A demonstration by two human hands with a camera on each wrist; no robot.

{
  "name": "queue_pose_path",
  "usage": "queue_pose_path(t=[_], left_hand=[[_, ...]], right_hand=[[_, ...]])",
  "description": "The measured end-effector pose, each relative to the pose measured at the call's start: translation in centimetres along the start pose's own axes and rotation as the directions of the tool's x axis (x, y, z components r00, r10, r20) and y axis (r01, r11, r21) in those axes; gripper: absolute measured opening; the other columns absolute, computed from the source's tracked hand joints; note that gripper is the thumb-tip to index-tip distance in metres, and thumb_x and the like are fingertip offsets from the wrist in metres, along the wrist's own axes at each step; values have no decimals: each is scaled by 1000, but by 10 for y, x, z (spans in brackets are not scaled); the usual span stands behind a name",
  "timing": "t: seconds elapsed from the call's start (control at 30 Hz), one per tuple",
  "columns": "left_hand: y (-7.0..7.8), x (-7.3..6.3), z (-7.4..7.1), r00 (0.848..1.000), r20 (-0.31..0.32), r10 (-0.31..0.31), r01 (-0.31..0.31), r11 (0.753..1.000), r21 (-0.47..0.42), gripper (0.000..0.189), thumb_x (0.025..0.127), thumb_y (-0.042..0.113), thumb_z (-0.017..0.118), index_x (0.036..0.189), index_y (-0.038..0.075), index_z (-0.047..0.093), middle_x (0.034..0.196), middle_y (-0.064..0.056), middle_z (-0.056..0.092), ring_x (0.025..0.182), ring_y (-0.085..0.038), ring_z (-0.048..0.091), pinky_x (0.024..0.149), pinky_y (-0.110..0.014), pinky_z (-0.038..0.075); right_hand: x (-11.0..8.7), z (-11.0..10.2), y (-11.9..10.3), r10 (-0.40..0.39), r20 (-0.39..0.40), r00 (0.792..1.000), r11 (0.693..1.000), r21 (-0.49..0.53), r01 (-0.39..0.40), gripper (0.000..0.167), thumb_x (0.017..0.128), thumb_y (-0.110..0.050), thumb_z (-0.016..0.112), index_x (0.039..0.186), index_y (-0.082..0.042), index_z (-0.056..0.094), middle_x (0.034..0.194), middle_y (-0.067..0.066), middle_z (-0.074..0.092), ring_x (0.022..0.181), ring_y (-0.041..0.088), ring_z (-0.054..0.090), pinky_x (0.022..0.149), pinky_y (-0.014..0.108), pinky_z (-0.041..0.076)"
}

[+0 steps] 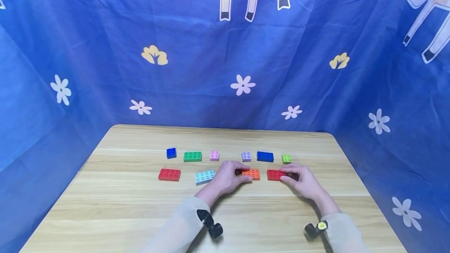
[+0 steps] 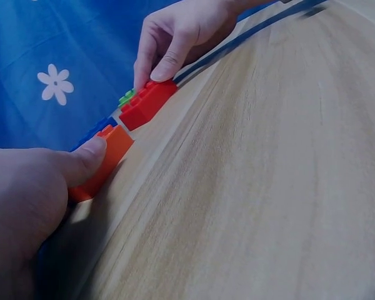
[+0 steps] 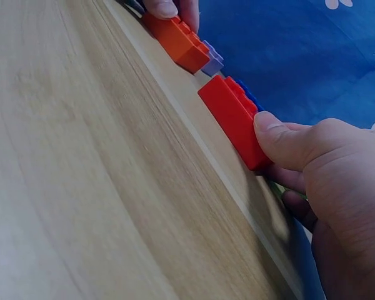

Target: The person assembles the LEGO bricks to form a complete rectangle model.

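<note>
My left hand [image 1: 229, 177] pinches an orange building brick [image 1: 254, 174] between thumb and fingers, at its left end. To its right, my right hand [image 1: 303, 180] grips the right end of a red building brick [image 1: 273, 175]. In the head view a short gap separates the two bricks, which lie roughly in line. The left wrist view shows the thumb on the near side of the orange brick [image 2: 115, 147]. In the right wrist view the thumb presses the red brick [image 3: 228, 115] near its end, with the other fingers partly hidden behind it.
Behind stand bricks in a row: small blue [image 1: 171, 153], green [image 1: 192, 156], pink [image 1: 214, 155], lilac [image 1: 246, 156], dark blue [image 1: 265, 156] and lime [image 1: 286, 159]. Another red brick [image 1: 169, 174] and a light blue brick [image 1: 204, 177] lie left. A blue curtain [image 1: 197, 69] surrounds the wooden table [image 1: 263, 221].
</note>
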State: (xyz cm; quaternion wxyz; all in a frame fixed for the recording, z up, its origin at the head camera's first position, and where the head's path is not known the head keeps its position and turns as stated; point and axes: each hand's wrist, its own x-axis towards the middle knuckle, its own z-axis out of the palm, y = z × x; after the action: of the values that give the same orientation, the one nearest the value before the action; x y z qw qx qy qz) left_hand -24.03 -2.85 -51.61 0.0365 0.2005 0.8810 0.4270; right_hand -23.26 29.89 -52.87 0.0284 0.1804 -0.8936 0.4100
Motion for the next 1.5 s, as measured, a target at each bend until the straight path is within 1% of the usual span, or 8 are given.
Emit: queue_pose_path(t=[0.23, 0.4, 0.57, 0.73, 0.93, 1.1, 1.3, 1.5], left_hand=[[1, 0, 1, 1000, 2, -3, 3, 1000, 1, 44, 89, 36, 88, 127, 17, 78, 129, -3, 74, 129, -27, 63, 112, -45, 46], [2, 1, 2, 1000, 7, -8, 8, 1000, 13, 44, 88, 38, 88, 126, 19, 79, 129, -2, 74, 129, -27, 62, 113, -44, 45], [3, 2, 4, 1000, 11, -25, 25, 1000, 13, 45, 88, 38, 88, 128, 19, 78, 130, -2, 73, 130, -26, 61, 114, -43, 44], [4, 1, 7, 1000, 17, -18, 18, 1000, -2, 45, 88, 38, 88, 128, 18, 78, 130, -2, 73, 130, -26, 62, 113, -44, 45], [5, 2, 10, 1000, 11, -2, 2, 1000, -3, 44, 89, 39, 87, 126, 18, 79, 129, -3, 73, 129, -26, 62, 112, -44, 45], [5, 4, 12, 1000, 11, 8, -8, 1000, 9, 45, 88, 38, 88, 127, 18, 79, 129, -3, 73, 128, -25, 62, 112, -43, 46], [5, 7, 15, 1000, 9, 10, -11, 1000, 11, 45, 88, 39, 88, 127, 19, 78, 129, -2, 73, 128, -24, 63, 112, -42, 45], [6, 8, 17, 1000, 2, 11, -11, 1000, -1, 44, 87, 40, 88, 125, 19, 79, 130, -3, 73, 129, -26, 62, 113, -44, 44]], right_hand=[[2, 3, -1, -10, 2, 1000, 1000, 7, 10, 29, 91, -13, 86, 120, -13, 81, 125, 5, 72, 125, 35, 63, 115, 58, 38], [2, 5, 0, -13, 3, 1000, 1000, 8, 13, 30, 91, -14, 85, 121, -13, 81, 125, 3, 73, 125, 33, 63, 115, 58, 37], [2, 7, -1, -12, 0, 1000, 1000, 8, 12, 30, 91, -13, 85, 121, -11, 81, 126, 6, 73, 125, 36, 63, 115, 59, 37], [3, 7, -2, -2, 11, 1000, 1000, 26, 2, 30, 91, -14, 86, 121, -12, 81, 127, 5, 73, 126, 36, 62, 117, 59, 36], [4, 7, -1, 13, 21, 1000, 1000, 25, -13, 30, 92, -16, 86, 122, -14, 81, 129, 5, 72, 129, 36, 61, 118, 61, 34], [5, 7, -3, 7, 24, 1000, 1000, 27, -8, 30, 92, -16, 85, 122, -13, 81, 129, 6, 72, 129, 38, 60, 118, 62, 33], [7, 8, -4, -19, 23, 1000, 1000, 25, 18, 31, 91, -16, 86, 121, -13, 81, 128, 6, 73, 127, 37, 62, 116, 62, 35], [6, 6, -2, -26, 24, 999, 999, 43, 25, 31, 91, -15, 86, 121, -14, 81, 127, 5, 73, 126, 37, 62, 116, 62, 35]])
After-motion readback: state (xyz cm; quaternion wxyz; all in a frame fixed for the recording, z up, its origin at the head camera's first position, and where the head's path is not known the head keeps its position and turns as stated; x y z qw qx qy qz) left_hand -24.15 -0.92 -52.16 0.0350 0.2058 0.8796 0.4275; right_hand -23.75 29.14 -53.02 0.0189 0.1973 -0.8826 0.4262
